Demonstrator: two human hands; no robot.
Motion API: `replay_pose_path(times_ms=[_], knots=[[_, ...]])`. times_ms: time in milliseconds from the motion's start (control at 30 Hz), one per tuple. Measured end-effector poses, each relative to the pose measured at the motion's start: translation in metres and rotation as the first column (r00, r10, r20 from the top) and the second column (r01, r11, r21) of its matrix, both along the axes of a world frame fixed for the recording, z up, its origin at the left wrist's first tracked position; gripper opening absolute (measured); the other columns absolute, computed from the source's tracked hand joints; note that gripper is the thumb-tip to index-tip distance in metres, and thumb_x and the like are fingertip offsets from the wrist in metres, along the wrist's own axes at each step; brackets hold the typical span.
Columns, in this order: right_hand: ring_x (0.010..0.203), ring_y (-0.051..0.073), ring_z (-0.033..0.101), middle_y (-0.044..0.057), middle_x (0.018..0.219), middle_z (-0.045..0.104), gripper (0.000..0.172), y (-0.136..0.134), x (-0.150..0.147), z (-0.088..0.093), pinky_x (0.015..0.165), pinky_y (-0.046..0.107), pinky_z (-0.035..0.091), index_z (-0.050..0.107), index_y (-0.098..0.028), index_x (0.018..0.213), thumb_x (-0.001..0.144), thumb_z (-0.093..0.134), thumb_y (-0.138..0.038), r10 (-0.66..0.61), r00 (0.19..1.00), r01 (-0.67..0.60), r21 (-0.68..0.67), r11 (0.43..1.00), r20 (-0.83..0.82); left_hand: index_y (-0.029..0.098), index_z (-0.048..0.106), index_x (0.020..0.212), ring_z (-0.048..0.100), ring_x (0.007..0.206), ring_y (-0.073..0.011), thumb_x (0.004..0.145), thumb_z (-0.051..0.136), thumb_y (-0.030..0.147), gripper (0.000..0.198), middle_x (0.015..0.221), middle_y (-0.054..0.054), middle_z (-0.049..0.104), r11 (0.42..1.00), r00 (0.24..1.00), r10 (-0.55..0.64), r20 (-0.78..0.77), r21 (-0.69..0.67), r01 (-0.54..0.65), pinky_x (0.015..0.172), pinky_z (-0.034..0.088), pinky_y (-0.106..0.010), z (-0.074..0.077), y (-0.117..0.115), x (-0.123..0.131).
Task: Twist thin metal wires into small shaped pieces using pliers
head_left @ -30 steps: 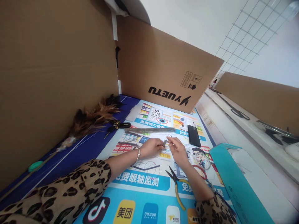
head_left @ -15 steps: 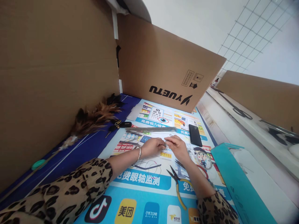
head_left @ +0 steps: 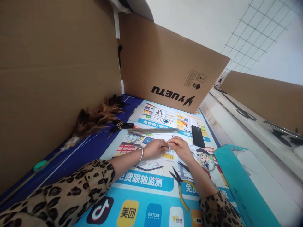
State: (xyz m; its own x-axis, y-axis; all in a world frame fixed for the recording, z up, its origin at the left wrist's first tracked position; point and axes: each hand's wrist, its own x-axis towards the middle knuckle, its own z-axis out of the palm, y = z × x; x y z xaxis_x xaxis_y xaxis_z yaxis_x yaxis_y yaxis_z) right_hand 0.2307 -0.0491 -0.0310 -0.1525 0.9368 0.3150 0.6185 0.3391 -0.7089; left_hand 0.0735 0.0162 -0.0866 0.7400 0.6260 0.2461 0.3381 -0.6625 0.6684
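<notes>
My left hand (head_left: pixel 155 148), with a bangle at the wrist, is closed in a pinch over the printed table mat. Its fingertips meet those of my right hand (head_left: pixel 180 148), also pinched. Between them is a small bit of what looks like thin wire (head_left: pixel 168 146), mostly hidden by the fingers. Fine loops of wire (head_left: pixel 153 167) lie on the mat beside my left wrist. Just beyond both hands rests a bundle of straight thin grey wires (head_left: pixel 152 130). Pliers with yellow handles (head_left: pixel 180 190) lie open near my right forearm, which partly covers a second, dark-jawed tool (head_left: pixel 183 165).
A black phone (head_left: pixel 198 136) and a clear round roll (head_left: pixel 206 161) lie to the right, near a teal box (head_left: pixel 243 186). Keys (head_left: pixel 120 126) and a feather duster (head_left: pixel 97 118) are at left. Cardboard panels (head_left: pixel 165 63) wall off the back and left.
My right hand's fingers have shifted slightly and curled closer around the pinch point. My left hand stays almost still, and the objects on the mat have not moved.
</notes>
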Motion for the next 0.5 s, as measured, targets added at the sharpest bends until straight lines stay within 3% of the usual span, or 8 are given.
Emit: replay_pose_path(times_ms=[133, 333, 500], knots=[[0.075, 0.014, 0.054, 0.002, 0.077, 0.058, 0.016, 0.001, -0.002, 0.001, 0.069, 0.027, 0.043, 0.067, -0.022, 0.083, 0.080, 0.052, -0.027, -0.028, 1.000, 0.028, 0.040, 0.999, -0.010, 0.018, 0.064, 0.081, 0.054, 0.076, -0.0143, 0.079, 0.050, 0.031, 0.019, 0.080, -0.003, 0.062, 1.000, 0.999, -0.016, 0.028, -0.020, 0.017, 0.068, 0.038, -0.023, 0.001, 0.001, -0.001], [0.074, 0.014, 0.054, 0.002, 0.075, 0.058, 0.017, 0.002, 0.005, 0.001, 0.067, 0.026, 0.044, 0.067, -0.022, 0.081, 0.080, 0.052, -0.032, -0.108, 0.993, 0.110, 0.047, 0.993, -0.043, 0.020, 0.060, 0.104, 0.054, 0.080, -0.0140, 0.078, 0.052, 0.034, 0.030, 0.091, -0.003, 0.061, 0.994, 0.990, 0.022, 0.138, -0.112, -0.006, 0.074, 0.040, -0.024, 0.006, 0.003, -0.004], [0.076, 0.015, 0.054, 0.002, 0.079, 0.059, 0.018, -0.001, 0.010, 0.007, 0.067, 0.027, 0.044, 0.067, -0.022, 0.083, 0.080, 0.053, -0.033, -0.143, 0.987, 0.146, 0.037, 0.989, -0.074, 0.019, 0.060, 0.105, 0.053, 0.090, -0.0153, 0.083, 0.044, 0.034, 0.031, 0.098, -0.005, 0.061, 0.995, 0.970, 0.061, 0.236, -0.095, -0.040, 0.082, 0.039, -0.026, 0.011, 0.001, -0.007]])
